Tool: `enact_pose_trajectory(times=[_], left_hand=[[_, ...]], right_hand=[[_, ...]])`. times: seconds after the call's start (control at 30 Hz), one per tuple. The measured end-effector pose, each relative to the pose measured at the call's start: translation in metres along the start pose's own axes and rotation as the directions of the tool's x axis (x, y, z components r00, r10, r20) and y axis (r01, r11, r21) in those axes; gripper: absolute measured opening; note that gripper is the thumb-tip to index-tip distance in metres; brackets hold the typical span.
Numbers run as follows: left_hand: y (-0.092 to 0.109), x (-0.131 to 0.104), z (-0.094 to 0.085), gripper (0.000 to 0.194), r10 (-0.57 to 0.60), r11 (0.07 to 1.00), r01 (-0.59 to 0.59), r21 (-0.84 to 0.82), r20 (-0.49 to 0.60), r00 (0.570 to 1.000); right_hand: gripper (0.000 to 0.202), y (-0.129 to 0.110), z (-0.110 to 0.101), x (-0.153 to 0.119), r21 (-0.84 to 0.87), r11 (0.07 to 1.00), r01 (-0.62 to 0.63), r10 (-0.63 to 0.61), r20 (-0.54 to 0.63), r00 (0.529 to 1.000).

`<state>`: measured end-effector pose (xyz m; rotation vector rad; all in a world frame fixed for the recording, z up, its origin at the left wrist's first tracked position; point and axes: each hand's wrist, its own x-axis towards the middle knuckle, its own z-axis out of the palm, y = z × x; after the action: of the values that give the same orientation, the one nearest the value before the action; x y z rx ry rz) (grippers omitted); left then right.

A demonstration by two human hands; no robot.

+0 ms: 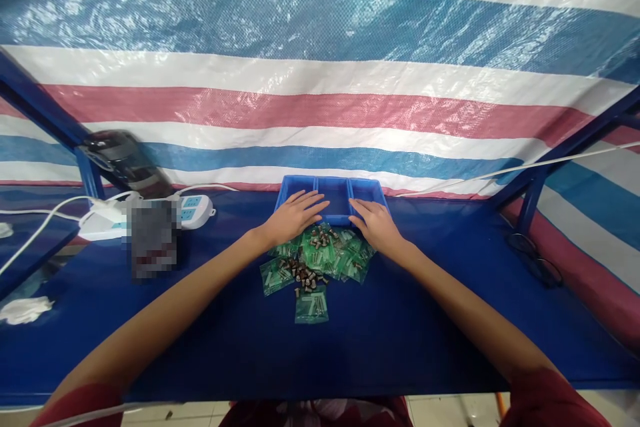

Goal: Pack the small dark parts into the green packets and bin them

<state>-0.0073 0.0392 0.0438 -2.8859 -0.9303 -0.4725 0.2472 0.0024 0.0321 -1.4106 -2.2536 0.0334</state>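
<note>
spreading across the front of the blue divided tray (333, 219), the left hand (295, 217) has its fingers extended over the left and middle compartments from where i watch; its grip is released, closed around nothing. the right hand (377, 223) is at the tray's right part, its grip also loose and open, fingertips by the right divider. i cannot tell how firmly either one touches the plastic.

the tray lies by the far edge of the surface (360, 347), about midway between its left and right edges. just on its near side i see green-tinted bags (350, 260) of pale plugs and screws, overlapping, with loose metal pieces (306, 277) heaped among them and one bag (311, 305) closest to the near edge.

to handle this well, i judge that light, even contact at both sides would hold the tray square, with wrists high enough to clear the heap, so that no small piece gets dragged or scattered.
</note>
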Motion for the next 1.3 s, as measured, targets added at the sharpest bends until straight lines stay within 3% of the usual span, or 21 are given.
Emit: enact_pose_trajectory(times=[0.1,0.13,0.2,0.27,0.37,0.53,0.67,0.8,0.9,1.1,1.23,1.3], left_hand=[[0.030,-0.028,-0.012,0.037,-0.063,0.995,0.052,-0.080,-0.144,0.988],[0.041,-0.040,-0.015,0.037,-0.077,0.993,0.063,-0.105,-0.135,0.988],[0.064,-0.064,-0.019,0.046,-0.017,0.993,0.013,-0.116,-0.033,0.999],[0.082,-0.084,-0.019,0.073,0.058,0.993,-0.045,-0.112,0.110,0.992],[0.095,-0.096,-0.015,0.082,0.110,0.991,-0.094,-0.092,0.182,0.977],[0.089,-0.088,0.000,0.069,0.076,0.997,-0.081,0.019,0.182,0.980],[0.081,-0.079,0.010,0.062,0.010,0.996,-0.021,0.091,0.120,0.993],[0.076,-0.071,0.013,0.062,0.001,0.999,-0.002,0.036,0.051,0.999],[0.069,-0.060,0.010,0.055,-0.068,0.995,0.068,-0.067,0.012,0.998],[0.063,-0.038,0.005,0.037,-0.263,0.951,0.246,-0.188,-0.073,0.962],[0.067,-0.051,-0.006,0.034,-0.293,0.952,0.274,-0.136,-0.157,0.943],[0.070,-0.069,-0.011,0.040,-0.261,0.963,0.253,-0.095,-0.095,0.960]], right_hand=[[0.042,-0.017,-0.010,-0.015,0.007,0.998,0.058,-0.057,-0.071,0.996],[0.042,-0.023,-0.013,-0.023,0.025,0.996,0.084,-0.083,-0.055,0.995],[0.049,-0.034,-0.013,-0.042,0.046,0.984,0.173,-0.176,0.051,0.983],[0.066,-0.041,-0.007,-0.060,0.048,0.971,0.236,-0.240,0.206,0.949],[0.075,-0.046,0.005,-0.076,0.031,0.975,0.221,-0.219,0.322,0.921],[0.061,-0.042,0.013,-0.075,0.032,0.979,0.201,-0.201,0.318,0.927],[0.051,-0.040,0.009,-0.073,0.065,0.980,0.187,-0.197,0.238,0.951],[0.046,-0.045,0.006,-0.075,0.144,0.977,0.157,-0.168,0.068,0.983],[0.043,-0.047,0.006,-0.075,0.184,0.972,0.144,-0.146,0.001,0.989],[0.046,-0.050,0.005,-0.072,0.134,0.987,0.086,-0.085,-0.014,0.996],[0.049,-0.051,-0.002,-0.071,0.054,0.962,0.267,-0.270,0.085,0.959],[0.047,-0.049,-0.003,-0.071,0.039,0.947,0.317,-0.320,0.155,0.935]])
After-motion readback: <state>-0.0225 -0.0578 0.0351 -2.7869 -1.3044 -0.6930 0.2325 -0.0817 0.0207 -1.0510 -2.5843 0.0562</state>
